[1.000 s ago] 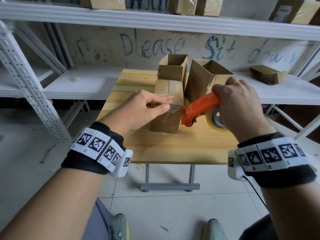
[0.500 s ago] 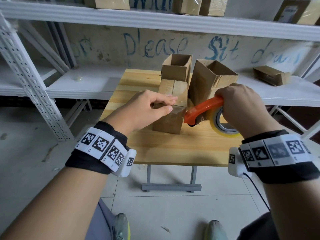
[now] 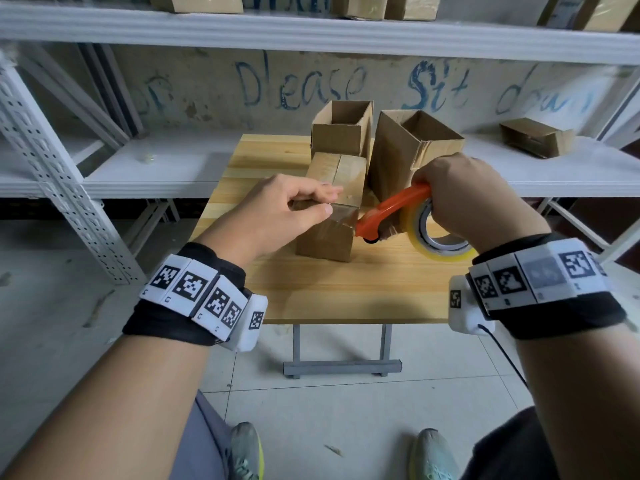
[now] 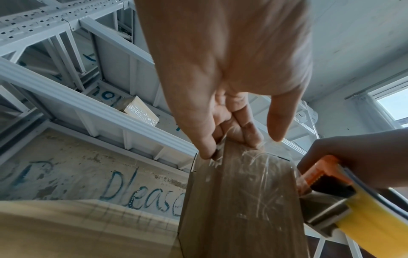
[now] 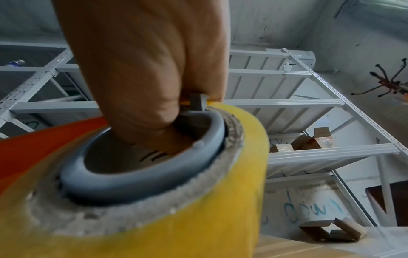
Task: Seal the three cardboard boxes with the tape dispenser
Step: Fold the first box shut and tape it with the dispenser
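Observation:
A small closed cardboard box (image 3: 327, 237) stands mid-table, with clear tape (image 3: 341, 220) over its near top edge. My left hand (image 3: 329, 202) holds that edge, fingers on the top and thumb on the front face; the left wrist view shows the fingertips (image 4: 249, 137) bent onto the taped box (image 4: 238, 200). My right hand (image 3: 464, 199) grips the orange tape dispenser (image 3: 391, 211), its head against the box's near right corner. Its yellow tape roll (image 3: 440, 237) (image 5: 198, 218) hangs just above the table. Two open boxes (image 3: 343, 133) (image 3: 412, 150) stand behind.
The wooden table (image 3: 346, 289) is small, with bare wood near its front edge. White metal shelving (image 3: 156, 168) runs behind and to both sides. Another cardboard box (image 3: 535, 136) lies on the right shelf.
My right hand has tipped the dispenser, so the roll sits lower and flatter by the box's near right corner. My left hand has stayed on the box's edge.

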{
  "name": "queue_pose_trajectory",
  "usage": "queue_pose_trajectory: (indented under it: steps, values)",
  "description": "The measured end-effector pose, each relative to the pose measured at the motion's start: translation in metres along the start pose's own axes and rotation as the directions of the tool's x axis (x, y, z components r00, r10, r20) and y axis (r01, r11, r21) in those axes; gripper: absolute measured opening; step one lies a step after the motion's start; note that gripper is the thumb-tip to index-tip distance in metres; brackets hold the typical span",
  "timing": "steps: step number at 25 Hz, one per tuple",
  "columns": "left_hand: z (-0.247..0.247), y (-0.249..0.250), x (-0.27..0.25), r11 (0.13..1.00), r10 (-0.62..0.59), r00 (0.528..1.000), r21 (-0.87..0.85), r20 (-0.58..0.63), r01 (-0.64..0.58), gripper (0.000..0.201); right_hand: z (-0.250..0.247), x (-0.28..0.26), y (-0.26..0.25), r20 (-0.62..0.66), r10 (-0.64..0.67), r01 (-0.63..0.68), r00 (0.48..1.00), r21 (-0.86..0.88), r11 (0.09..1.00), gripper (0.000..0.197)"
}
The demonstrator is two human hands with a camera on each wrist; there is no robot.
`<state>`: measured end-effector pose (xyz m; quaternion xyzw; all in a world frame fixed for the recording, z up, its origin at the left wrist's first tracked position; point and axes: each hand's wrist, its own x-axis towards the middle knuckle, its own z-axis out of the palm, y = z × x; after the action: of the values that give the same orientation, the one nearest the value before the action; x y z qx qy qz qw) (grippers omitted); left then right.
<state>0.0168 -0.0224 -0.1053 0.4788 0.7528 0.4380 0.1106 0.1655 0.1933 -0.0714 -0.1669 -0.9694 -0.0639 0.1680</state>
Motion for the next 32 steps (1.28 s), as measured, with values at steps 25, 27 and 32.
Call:
queue_pose_trajectory:
  steps: [25, 27, 32]
  values:
    - [-0.015, -0.002, 0.001, 0.999, -0.032, 0.999, -0.017, 0.043, 0.033, 0.022, 0.004, -0.022, -0.011, 0.321, 0.165, -0.262, 0.933, 0.29, 0.92, 0.043]
    - [-0.014, 0.0, 0.001, 0.999, -0.033, 0.999, -0.014, 0.037, 0.033, 0.023, 0.003, -0.027, 0.001, 0.365, 0.291, -0.403, 0.884, 0.281, 0.871, 0.028]
    - [-0.011, 0.001, 0.001, 0.999, -0.027, 1.0, -0.018, 0.006, 0.027, 0.026, 0.016, -0.036, 0.017, 0.391, 0.55, -0.67, 0.738, 0.326, 0.667, 0.027]
